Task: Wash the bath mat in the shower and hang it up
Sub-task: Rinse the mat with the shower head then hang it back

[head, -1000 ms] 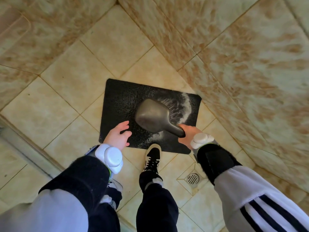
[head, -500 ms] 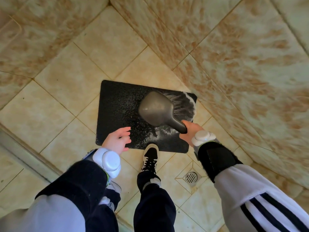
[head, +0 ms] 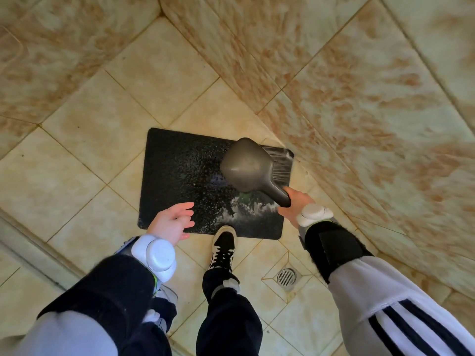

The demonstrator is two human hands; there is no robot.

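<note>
Floor [head: 77, 155]: pale beige tiles with thin dark joints; your bath mat lies flat on them, a little left of the middle of your view
Left hand [head: 171, 222]: your grip here is spread and holds nothing; the fingers are loosely straight and fanned over the mat's near left corner; you cannot tell from this view whether they touch it; a white round device [head: 159, 255] sits on that wrist
Bath mat [head: 177, 170]: black, rectangular, with rounded corners; the surface looks pebbled and glistens with droplets across the middle and right; the left strip looks duller; white frothy water [head: 246, 211] spreads over the near right part; the far right corner lies close to the foot of the wall
Shoe [head: 223, 242]: black and white, laced; the toe is at the mat's near edge
Shower head [head: 246, 165]: dark grey, broad and rounded, its back towards you; it hangs over the mat's right half; thin jets [head: 281, 163] streak out towards the far right corner
Drain [head: 286, 276]: round metal grille set in the floor, near of the mat, right of the shoe
Right hand [head: 295, 204]: your grip is curled round the shower head's handle; a white device [head: 312, 214] is on that wrist above a black strap
Wall [head: 359, 86]: mottled tan and cream tiles, rising to the right of the mat
</note>
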